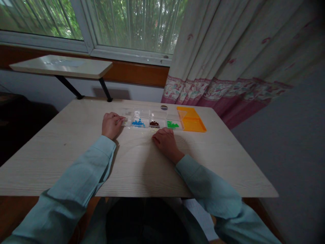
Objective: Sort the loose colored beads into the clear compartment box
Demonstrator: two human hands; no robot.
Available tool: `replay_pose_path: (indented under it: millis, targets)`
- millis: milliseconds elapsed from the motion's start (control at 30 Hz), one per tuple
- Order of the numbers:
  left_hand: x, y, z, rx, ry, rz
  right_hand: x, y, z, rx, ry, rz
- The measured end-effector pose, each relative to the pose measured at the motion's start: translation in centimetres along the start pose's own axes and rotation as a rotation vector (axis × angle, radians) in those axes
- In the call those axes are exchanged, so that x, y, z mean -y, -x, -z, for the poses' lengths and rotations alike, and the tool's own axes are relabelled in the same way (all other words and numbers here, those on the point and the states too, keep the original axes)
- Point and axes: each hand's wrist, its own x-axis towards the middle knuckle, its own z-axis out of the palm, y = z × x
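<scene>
A clear plastic compartment box (142,113) lies on the table, with small blue pieces (138,123), dark brown pieces (154,124) and green pieces (173,125) in separate front compartments. At its left end is my left hand (111,125), fingers drawn together over the leftmost front compartment; whatever they pinch is too small to make out. My right hand (165,139) rests on the table just in front of the box, its fingers curled and fingertips together near the tabletop. Beside those fingertips are scattered tiny pale yellowish pieces (153,130). What the right fingers hold, if anything, is hidden.
An orange tray or lid (192,119) adjoins the box's right end. Behind the box lies a dark round object (164,107). A raised white shelf (63,66) on black legs stands at the back left of the wooden table (132,169). A curtain (203,67) hangs behind.
</scene>
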Motion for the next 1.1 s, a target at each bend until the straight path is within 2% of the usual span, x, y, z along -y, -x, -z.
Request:
replay_pose_path:
  millis: [200, 400, 800, 1100]
  targets:
    - [0.2, 0.1, -0.3, 0.024, -0.027, -0.013, -0.2, -0.1, 0.3, -0.011, 0.044, -0.079]
    - [0.4, 0.0, -0.5, 0.030, -0.016, -0.013, -1.5, -0.2, 0.8, -0.060, 0.096, -0.182]
    - [0.1, 0.0, -0.5, 0.037, -0.028, -0.039, -3.9, 0.2, 0.7, -0.137, 0.097, -0.234]
    - [0.0, 0.1, -0.3, 0.062, 0.002, -0.035, -5.0, 0.7, 1.9, -0.024, 0.069, -0.187]
